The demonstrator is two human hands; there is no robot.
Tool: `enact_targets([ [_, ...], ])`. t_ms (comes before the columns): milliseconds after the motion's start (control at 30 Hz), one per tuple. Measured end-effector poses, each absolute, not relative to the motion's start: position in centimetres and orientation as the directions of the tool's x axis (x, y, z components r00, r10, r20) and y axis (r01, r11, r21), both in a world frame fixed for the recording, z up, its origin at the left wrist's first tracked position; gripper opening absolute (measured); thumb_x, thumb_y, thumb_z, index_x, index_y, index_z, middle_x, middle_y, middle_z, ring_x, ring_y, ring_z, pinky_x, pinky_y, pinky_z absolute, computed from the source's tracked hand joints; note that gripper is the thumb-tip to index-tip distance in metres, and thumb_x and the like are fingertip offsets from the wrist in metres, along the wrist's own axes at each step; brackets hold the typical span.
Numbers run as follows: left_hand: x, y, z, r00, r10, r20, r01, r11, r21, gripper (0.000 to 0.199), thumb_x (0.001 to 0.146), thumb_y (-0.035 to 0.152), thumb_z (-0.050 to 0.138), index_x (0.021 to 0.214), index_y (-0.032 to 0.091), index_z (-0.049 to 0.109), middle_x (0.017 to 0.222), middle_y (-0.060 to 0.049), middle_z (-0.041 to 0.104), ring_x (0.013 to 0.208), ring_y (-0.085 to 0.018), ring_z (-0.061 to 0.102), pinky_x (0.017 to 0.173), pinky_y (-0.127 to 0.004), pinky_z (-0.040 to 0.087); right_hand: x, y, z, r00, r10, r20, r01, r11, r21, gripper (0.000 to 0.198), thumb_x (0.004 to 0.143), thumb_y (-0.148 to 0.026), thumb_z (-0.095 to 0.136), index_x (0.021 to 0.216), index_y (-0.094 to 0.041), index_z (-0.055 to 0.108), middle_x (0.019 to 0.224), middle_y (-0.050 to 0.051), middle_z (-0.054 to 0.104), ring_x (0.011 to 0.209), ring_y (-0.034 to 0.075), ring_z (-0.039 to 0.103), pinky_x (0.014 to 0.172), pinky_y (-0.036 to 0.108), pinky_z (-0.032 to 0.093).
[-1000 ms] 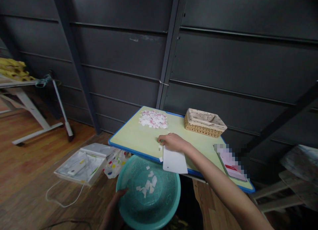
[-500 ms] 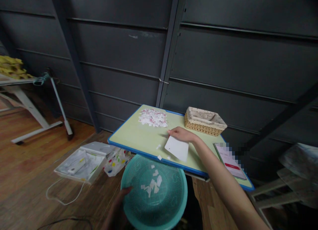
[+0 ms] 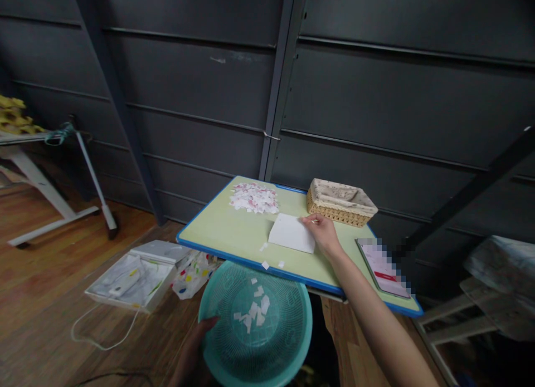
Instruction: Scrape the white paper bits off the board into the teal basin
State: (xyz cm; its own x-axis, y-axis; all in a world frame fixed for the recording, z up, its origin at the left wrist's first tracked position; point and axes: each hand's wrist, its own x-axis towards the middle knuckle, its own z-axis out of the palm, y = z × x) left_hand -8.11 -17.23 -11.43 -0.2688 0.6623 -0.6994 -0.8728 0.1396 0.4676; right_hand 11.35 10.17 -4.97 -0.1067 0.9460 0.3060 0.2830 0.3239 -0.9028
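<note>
My right hand [image 3: 321,232] pinches the right edge of a white card [image 3: 291,234], which is tilted just above the yellow-green tabletop [image 3: 219,225]. A pile of small torn white and pinkish paper scraps [image 3: 253,198] lies behind the card. A few loose scraps [image 3: 265,265] rest by the table's front edge. Below that edge, my left hand [image 3: 195,345] holds the left rim of a teal plastic colander [image 3: 288,337], its thumb over the rim and its other fingers hidden. Several paper scraps [image 3: 253,310] lie in the bottom of the colander.
A fabric-lined wicker basket [image 3: 341,203] stands at the table's back right, with a tablet [image 3: 384,270] at the right edge. On the floor to the left are an open white box [image 3: 134,278] with a cable and a dotted plastic bag [image 3: 193,275]. A dark panelled wall [image 3: 200,86] rises behind.
My right hand has shifted right and turned the card, now holding it by its right edge instead of its top. The left hand stays on the colander; the view has shifted slightly.
</note>
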Motion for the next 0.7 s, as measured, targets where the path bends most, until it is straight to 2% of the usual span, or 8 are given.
enact_targets([
  [100,-8.5,-17.3,-11.9,-0.227,0.644,-0.730,-0.890,0.168,0.425,0.085,0.072,0.018,0.068,0.147,0.000,0.032,0.103,-0.018,0.078,0.111,-0.038,0.064,0.096,-0.050,0.051,13.3,7.0,-4.6,-0.013,0.926,0.376,0.320,0.360,-0.876,0.043,0.067,-0.062,0.067,0.068,-0.019,0.062,0.060,0.002,0.059,0.053,0.015,0.046,0.048,0.026,0.032],
  [233,-9.1,-17.4,-12.5,-0.214,0.685,-0.696,-0.899,0.141,0.416,0.082,0.073,0.016,0.069,0.145,-0.002,0.035,0.090,-0.016,0.080,0.108,-0.036,0.066,0.098,-0.046,0.051,14.9,2.1,-5.4,0.060,0.864,0.500,0.487,0.412,-0.770,0.035,0.077,-0.056,0.063,0.069,-0.021,0.064,0.053,0.000,0.056,0.048,0.015,0.046,0.046,0.027,0.033],
  [333,-9.4,-17.5,-12.7,-0.205,0.730,-0.652,-0.886,0.145,0.440,0.073,0.075,0.019,0.069,0.142,0.006,0.044,0.095,-0.012,0.080,0.109,-0.035,0.066,0.099,-0.046,0.049,14.6,-0.5,-6.4,-0.010,0.807,0.590,0.550,0.497,-0.671,0.030,0.084,-0.049,0.060,0.071,-0.023,0.066,0.057,0.002,0.063,0.046,0.016,0.053,0.047,0.027,0.040],
  [400,-9.5,-17.6,-12.7,-0.206,0.739,-0.641,-0.874,0.156,0.460,0.072,0.076,0.021,0.069,0.142,0.007,0.045,0.096,-0.011,0.081,0.108,-0.035,0.067,0.100,-0.047,0.049,13.9,-1.4,-6.7,-0.119,0.735,0.667,0.546,0.610,-0.575,0.026,0.088,-0.043,0.058,0.075,-0.023,0.068,0.065,0.002,0.070,0.052,0.016,0.061,0.051,0.026,0.046],
  [567,-9.6,-17.7,-12.4,-0.208,0.750,-0.628,-0.846,0.184,0.500,0.086,0.078,0.023,0.068,0.148,-0.003,0.026,0.085,-0.012,0.081,0.096,-0.034,0.072,0.097,-0.046,0.050,11.8,-2.4,-6.5,-0.304,0.498,0.812,0.429,0.833,-0.350,0.015,0.092,-0.027,0.058,0.082,-0.023,0.068,0.072,0.001,0.074,0.058,0.014,0.069,0.055,0.021,0.051],
  [700,-9.3,-17.4,-11.4,-0.241,0.730,-0.639,-0.841,0.172,0.513,0.092,0.077,0.018,0.067,0.150,-0.005,0.016,0.081,-0.013,0.080,0.091,-0.035,0.073,0.094,-0.047,0.052,10.8,-3.5,-6.2,-0.343,0.418,0.841,0.372,0.883,-0.287,0.012,0.092,-0.022,0.059,0.083,-0.023,0.068,0.073,0.001,0.075,0.058,0.013,0.070,0.058,0.020,0.053],
])
